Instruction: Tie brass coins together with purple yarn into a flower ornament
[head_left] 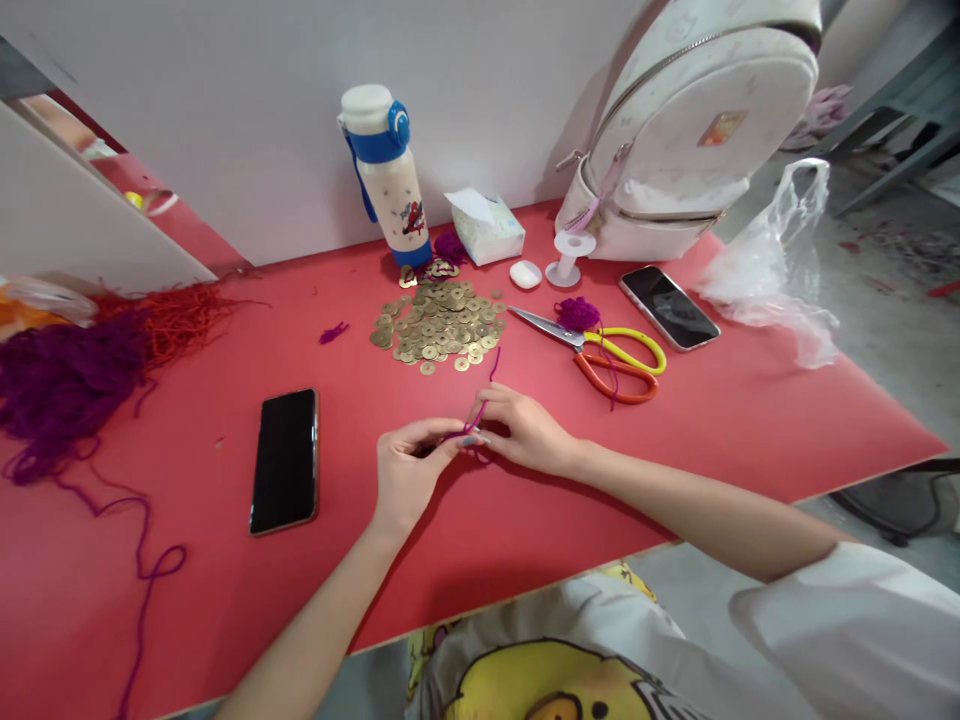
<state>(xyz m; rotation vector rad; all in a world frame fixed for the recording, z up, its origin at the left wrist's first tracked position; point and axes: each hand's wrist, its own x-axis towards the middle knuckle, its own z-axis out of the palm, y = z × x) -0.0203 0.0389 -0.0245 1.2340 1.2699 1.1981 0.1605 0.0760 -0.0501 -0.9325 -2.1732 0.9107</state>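
Observation:
Close together above the red table (480, 590), my two hands meet at a short purple cord (481, 412). My left hand (409, 470) pinches it between thumb and fingers. My right hand (525, 428) grips the same cord from the other side, its fingers bent, and one loose end sticks up past them. Part of the cord is hidden by my fingers. Just beyond lies a heap of brass-coloured coins with holes (442, 322). Scissors (592, 345) with one yellow and one orange handle rest to the right, a small purple cord bundle (577, 313) by them.
Left lie a black phone (285, 462), purple cord (71, 385) and red cord (180, 320). Behind the coins stand a bottle (390, 185) and tissue pack (491, 232). Rightward are a white spool (571, 258), earbud case (525, 275), second phone (670, 308), backpack (690, 130) and plastic bag (772, 270).

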